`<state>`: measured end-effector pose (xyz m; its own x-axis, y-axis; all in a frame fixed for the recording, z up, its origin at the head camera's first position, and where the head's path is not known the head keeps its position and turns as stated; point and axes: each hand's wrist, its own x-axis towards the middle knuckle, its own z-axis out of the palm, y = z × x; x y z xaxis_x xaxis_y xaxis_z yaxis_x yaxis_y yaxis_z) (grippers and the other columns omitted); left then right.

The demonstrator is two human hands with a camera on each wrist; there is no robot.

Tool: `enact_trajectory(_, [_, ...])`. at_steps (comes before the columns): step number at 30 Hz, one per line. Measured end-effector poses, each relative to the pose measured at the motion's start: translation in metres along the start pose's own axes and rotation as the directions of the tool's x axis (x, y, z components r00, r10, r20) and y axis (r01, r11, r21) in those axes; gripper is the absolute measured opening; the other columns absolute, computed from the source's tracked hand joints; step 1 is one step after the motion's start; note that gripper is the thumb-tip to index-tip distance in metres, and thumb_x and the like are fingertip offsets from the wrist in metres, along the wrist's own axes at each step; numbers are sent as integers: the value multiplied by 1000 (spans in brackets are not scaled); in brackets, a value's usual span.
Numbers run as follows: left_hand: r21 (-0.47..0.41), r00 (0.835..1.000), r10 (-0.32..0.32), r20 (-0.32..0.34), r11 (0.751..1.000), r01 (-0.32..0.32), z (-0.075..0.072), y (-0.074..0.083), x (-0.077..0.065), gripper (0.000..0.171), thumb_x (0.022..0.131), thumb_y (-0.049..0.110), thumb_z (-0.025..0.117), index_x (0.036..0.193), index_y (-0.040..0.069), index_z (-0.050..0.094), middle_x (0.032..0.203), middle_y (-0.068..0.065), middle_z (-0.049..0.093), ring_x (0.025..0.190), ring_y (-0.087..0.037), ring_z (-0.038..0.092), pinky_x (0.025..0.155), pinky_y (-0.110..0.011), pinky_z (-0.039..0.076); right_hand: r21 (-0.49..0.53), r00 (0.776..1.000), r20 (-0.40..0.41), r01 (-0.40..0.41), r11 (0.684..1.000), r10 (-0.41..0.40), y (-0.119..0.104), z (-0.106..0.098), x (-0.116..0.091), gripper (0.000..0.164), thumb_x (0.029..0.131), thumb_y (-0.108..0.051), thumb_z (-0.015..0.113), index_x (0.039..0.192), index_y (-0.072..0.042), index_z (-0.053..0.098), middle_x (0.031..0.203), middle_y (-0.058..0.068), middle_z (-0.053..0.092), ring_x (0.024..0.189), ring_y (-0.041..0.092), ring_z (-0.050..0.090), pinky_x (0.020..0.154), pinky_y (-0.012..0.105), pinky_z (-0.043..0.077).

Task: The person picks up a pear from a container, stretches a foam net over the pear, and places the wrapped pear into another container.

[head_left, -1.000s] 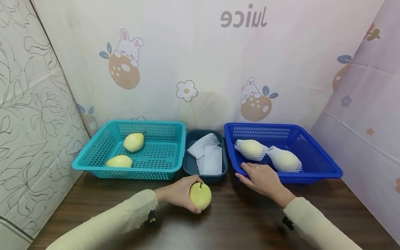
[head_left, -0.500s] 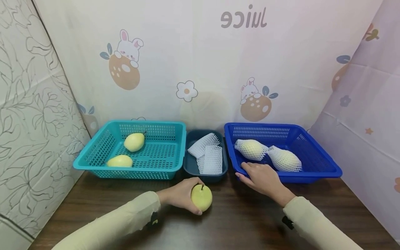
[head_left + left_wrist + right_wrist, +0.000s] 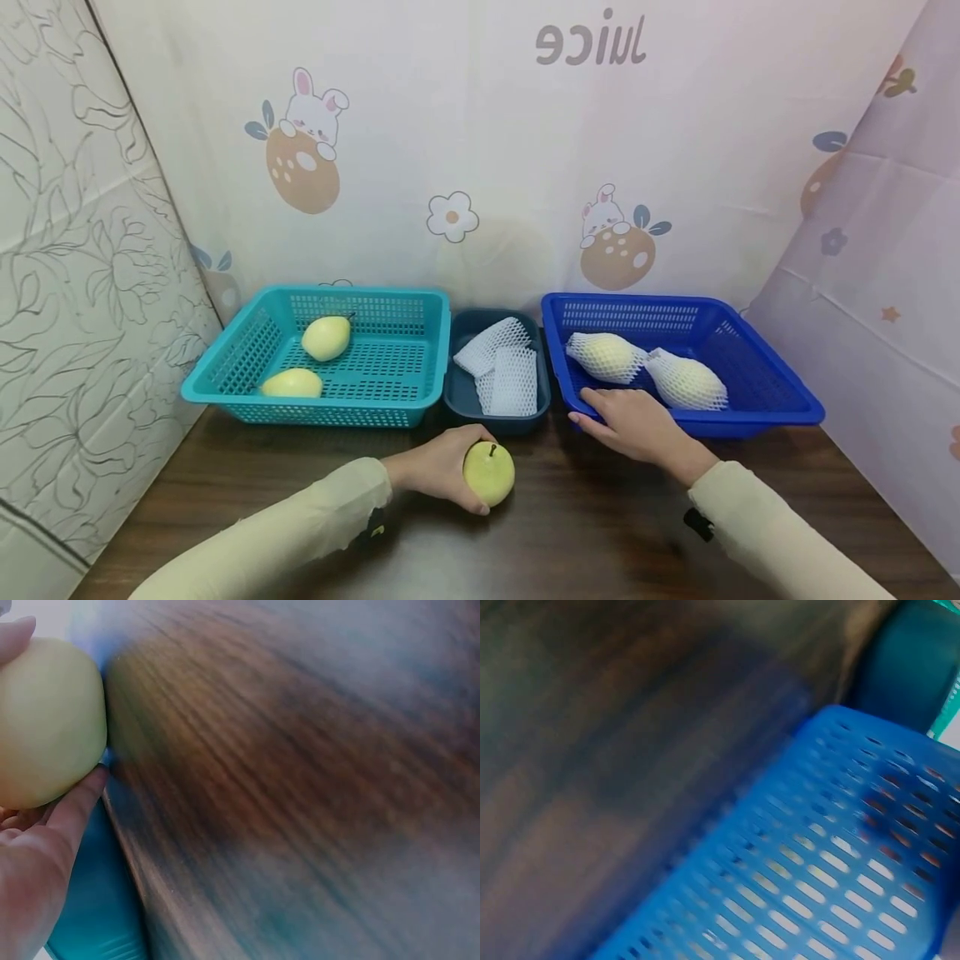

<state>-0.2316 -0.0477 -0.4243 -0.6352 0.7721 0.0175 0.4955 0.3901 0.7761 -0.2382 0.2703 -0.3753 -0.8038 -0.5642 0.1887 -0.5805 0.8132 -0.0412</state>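
My left hand [image 3: 442, 468] grips a yellow-green pear [image 3: 489, 473] just above or on the table in the head view, thumb on the near side and fingers round the far side. Its stem points up. The left wrist view shows the pear [image 3: 49, 724] at the left edge, with a finger [image 3: 71, 810] beneath it. My right hand [image 3: 637, 427] rests on the front left rim of the blue basket [image 3: 757, 417]; its fingertips are partly hidden. Inside that basket lie two pears in white foam nets, a left one [image 3: 609, 358] and a right one [image 3: 686, 382].
A teal basket [image 3: 390, 400] at the left holds two bare pears, one at the back [image 3: 326, 337] and one at the front [image 3: 292, 383]. Between the baskets stands a small dark box [image 3: 498, 423] with several white foam nets [image 3: 513, 379]. A patterned curtain [image 3: 480, 125] hangs behind.
The left hand and its pear have shifted very slightly to the right. The right hand stays on the blue basket's rim, and the whole head view has drifted a little.
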Motion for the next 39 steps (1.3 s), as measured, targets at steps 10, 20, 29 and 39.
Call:
enact_trajectory(10, [-20,1000,-11,4,1000,11,0,0,0,69,60,36,87,116,18,49,105,8,54,91,-8,53,77,-26,47,48,968,207,-153,987,140,-4,-51,42,40,100,-48,40,96,-14,62,74,-2,58,70,17,57,65,41,47])
enact_trajectory(20, [-9,1000,-25,-2,1000,25,-1,0,0,69,60,34,88,115,18,49,104,8,53,90,-9,53,76,-26,46,165,974,205,-136,977,101,-25,-88,122,28,95,-23,57,115,-3,60,90,7,63,79,21,57,74,40,49])
enact_trajectory(29, [-11,999,-37,16,999,37,-3,0,-3,70,61,36,86,116,18,47,104,7,53,88,-9,54,74,-26,48,194,902,424,-176,965,79,-40,-61,178,34,94,-6,49,124,6,57,123,21,57,109,31,55,91,41,46])
enact_trajectory(39, [-27,999,-21,31,999,22,1,2,-1,71,61,35,87,117,17,47,105,8,54,89,-8,54,75,-25,47,56,796,548,-341,938,256,-43,-27,183,39,97,-7,44,135,0,49,136,17,50,121,30,48,100,42,39])
